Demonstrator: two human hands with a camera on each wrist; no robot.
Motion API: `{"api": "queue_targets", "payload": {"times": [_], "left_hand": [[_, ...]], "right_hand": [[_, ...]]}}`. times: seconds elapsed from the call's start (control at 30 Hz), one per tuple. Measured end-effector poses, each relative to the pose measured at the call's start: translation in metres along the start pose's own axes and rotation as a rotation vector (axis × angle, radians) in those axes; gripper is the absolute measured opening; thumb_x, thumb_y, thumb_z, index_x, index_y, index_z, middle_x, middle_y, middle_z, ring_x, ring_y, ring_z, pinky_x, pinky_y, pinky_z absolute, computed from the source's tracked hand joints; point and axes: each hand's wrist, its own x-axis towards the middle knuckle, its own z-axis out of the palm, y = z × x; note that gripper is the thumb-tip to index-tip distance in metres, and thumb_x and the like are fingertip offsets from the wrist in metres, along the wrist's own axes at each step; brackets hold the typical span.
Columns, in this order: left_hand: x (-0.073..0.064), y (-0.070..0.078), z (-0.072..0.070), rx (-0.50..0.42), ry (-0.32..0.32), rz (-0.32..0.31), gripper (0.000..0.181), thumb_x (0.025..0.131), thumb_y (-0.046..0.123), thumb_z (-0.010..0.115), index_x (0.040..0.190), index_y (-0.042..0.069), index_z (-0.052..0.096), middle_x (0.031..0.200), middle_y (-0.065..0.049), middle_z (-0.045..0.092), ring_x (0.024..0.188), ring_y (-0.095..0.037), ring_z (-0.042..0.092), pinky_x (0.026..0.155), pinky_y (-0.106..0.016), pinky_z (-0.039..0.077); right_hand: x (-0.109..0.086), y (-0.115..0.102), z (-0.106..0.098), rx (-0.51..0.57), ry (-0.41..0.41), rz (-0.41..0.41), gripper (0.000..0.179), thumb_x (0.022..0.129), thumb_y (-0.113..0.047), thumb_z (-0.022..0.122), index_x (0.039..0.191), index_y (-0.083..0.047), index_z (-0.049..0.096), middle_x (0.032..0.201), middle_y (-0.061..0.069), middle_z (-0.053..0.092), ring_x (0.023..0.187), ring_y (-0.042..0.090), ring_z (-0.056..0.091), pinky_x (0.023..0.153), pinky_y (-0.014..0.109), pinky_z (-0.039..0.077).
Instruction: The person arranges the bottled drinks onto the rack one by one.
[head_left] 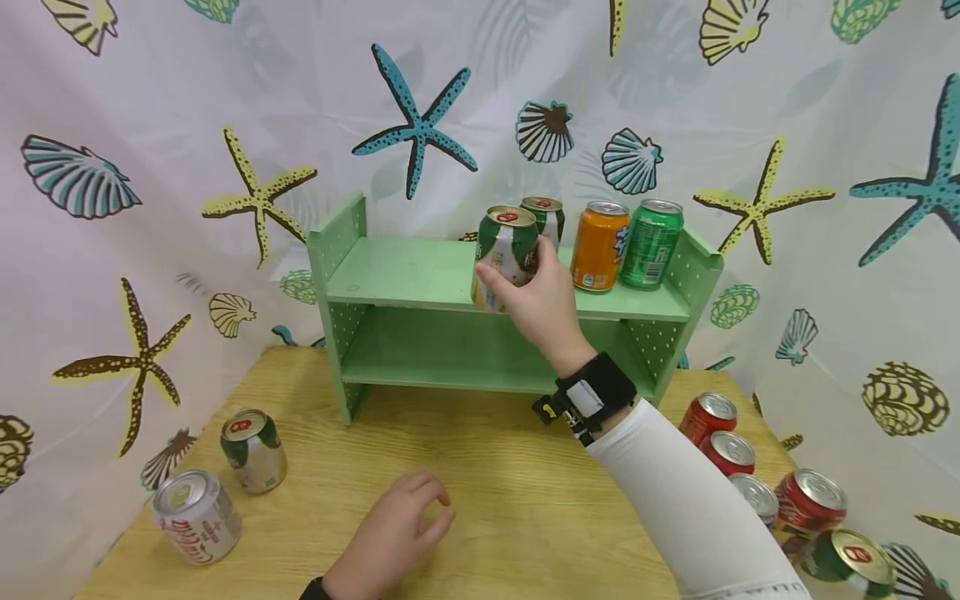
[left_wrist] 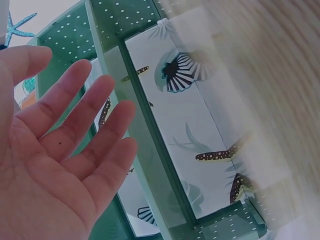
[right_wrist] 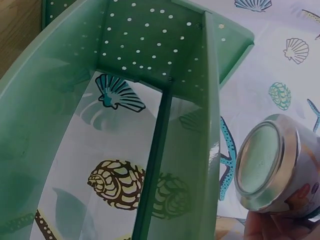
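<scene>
Right hand (head_left: 546, 302) reaching high, thumb and fingers pinching the held can (head_left: 504, 243) around its sides! Down at seven o'clock from that can, the left hand (head_left: 396, 533) is relaxed, fingers loosely bent and slightly apart, nothing in its grasp.

And the held can? Near upright at the front of the shelf (head_left: 405, 268), its lower end overlapping the top board's edge from the head camera. The right wrist view catches its bare base, apart from the green panels, so I'd call this a placing step, can not yet set down. The next move calls for bringing that base over the edge, level, then lowering and loosening, all without nudging the rear can (head_left: 552, 218) close at one o'clock!

Along three o'clock, the orange can (head_left: 597, 250) and then the green can (head_left: 651, 248), side by side on the top board. Farther out on the surface (head_left: 525, 492), two at eight o'clock: a white-green can (head_left: 258, 458) and a white can (head_left: 198, 521). Over at four, a cluster of five, red cans (head_left: 729, 454) among them!
</scene>
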Motion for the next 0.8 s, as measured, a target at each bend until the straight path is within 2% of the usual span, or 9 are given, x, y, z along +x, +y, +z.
{"api": "queue_targets", "payload": {"times": [0.17,0.4,0.63,0.8], "left_hand": [[-0.001,0.0,0.0,-0.025,-0.034,-0.002,0.005,0.097,0.022,0.073,0.098,0.019,0.069,0.103,0.009,0.066,0.103,-0.014,0.064,0.087,-0.035,0.057],[-0.002,0.0,0.0,-0.028,-0.038,0.004,0.004,0.097,0.022,0.073,0.098,0.019,0.069,0.103,0.009,0.067,0.103,-0.015,0.065,0.088,-0.035,0.057],[-0.003,0.0,0.003,0.0,-0.028,0.04,0.006,0.097,0.023,0.072,0.097,0.018,0.07,0.104,0.007,0.069,0.103,-0.017,0.066,0.088,-0.037,0.057],[-0.003,0.0,0.004,-0.004,-0.054,0.03,0.007,0.099,0.024,0.071,0.098,0.018,0.07,0.106,0.007,0.069,0.105,-0.017,0.066,0.09,-0.038,0.057]], "right_hand": [[0.004,0.005,0.004,-0.024,0.031,0.008,0.069,0.091,-0.045,0.077,0.139,-0.005,0.047,0.12,0.014,0.067,0.1,0.026,0.066,0.076,0.039,0.054],[0.012,0.006,0.014,-0.053,0.063,0.004,0.072,0.09,-0.047,0.078,0.139,-0.004,0.047,0.119,0.014,0.069,0.1,0.026,0.068,0.078,0.041,0.057],[0.017,0.005,0.024,-0.056,0.1,0.029,0.075,0.089,-0.048,0.079,0.141,-0.004,0.048,0.118,0.015,0.07,0.1,0.025,0.069,0.078,0.04,0.057],[0.02,0.006,0.028,-0.051,0.125,0.043,0.076,0.088,-0.048,0.08,0.14,-0.004,0.048,0.118,0.015,0.071,0.103,0.026,0.07,0.083,0.043,0.058]]}}
